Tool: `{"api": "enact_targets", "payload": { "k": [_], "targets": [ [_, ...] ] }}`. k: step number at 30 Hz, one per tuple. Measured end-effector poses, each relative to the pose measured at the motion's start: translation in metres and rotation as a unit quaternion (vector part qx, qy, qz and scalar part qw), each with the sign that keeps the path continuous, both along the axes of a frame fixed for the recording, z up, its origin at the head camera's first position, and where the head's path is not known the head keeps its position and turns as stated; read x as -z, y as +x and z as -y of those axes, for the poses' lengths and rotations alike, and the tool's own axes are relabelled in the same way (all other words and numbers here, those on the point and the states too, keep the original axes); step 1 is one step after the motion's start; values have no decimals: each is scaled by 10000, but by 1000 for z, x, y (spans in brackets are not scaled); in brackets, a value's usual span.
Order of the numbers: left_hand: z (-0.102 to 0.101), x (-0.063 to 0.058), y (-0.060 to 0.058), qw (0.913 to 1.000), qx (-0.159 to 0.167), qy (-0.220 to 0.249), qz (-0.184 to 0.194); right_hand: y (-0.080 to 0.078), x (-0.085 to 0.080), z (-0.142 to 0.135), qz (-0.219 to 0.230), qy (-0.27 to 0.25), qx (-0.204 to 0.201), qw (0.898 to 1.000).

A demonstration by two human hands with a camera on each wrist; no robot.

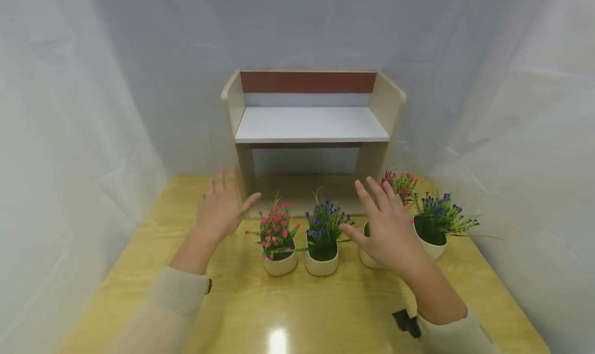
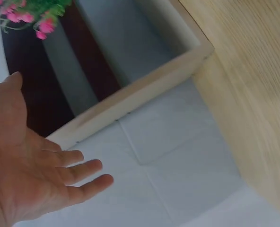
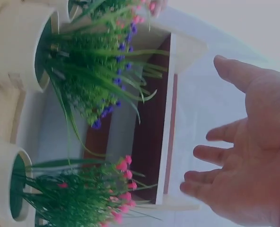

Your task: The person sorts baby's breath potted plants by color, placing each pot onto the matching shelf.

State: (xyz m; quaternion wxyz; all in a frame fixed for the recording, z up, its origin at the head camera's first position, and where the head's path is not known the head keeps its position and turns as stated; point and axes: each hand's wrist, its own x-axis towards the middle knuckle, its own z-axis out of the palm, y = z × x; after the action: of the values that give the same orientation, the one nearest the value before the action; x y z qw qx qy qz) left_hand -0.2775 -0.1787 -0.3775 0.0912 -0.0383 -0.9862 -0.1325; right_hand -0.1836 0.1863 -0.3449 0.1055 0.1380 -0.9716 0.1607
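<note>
My left hand (image 1: 220, 208) is raised over the table with fingers spread and holds nothing. Nearest to it stands a white pot of pink artificial flowers (image 1: 279, 264). Right of that is a white pot of purple-blue flowers (image 1: 322, 266). My right hand (image 1: 388, 233), also spread and holding nothing, hovers in front of a third pot (image 1: 370, 258), hiding most of it; pink flowers (image 1: 403, 184) show behind the fingers. Beside this hand, at the far right, another white pot (image 1: 433, 248) carries blue flowers. In both wrist views the palms look bare.
A small wooden desk shelf (image 1: 311, 124) with a white board and a red-brown back strip stands at the back of the yellow wooden table (image 1: 241, 312). Pale sheeting (image 1: 60, 137) hangs around the table on the left, back and right.
</note>
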Motion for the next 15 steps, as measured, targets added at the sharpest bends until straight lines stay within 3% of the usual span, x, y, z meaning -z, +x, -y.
{"api": "enact_targets", "payload": {
  "k": [5, 9, 12, 15],
  "targets": [
    [8, -3, -19, 9997, 28, 169, -182, 18, 6, 6, 234, -718, -25, 9971],
    [14, -12, -30, 9955, 154, 916, 189, 29, 25, 11, 387, -1227, -46, 9917],
    [17, -24, -36, 9824, 283, 1735, 636, 35, 46, 14, 600, -1496, -9, 9869],
    [17, -36, -44, 9600, 419, 2629, 863, 35, 66, 16, 921, -1756, 151, 9800]
  ]
}}
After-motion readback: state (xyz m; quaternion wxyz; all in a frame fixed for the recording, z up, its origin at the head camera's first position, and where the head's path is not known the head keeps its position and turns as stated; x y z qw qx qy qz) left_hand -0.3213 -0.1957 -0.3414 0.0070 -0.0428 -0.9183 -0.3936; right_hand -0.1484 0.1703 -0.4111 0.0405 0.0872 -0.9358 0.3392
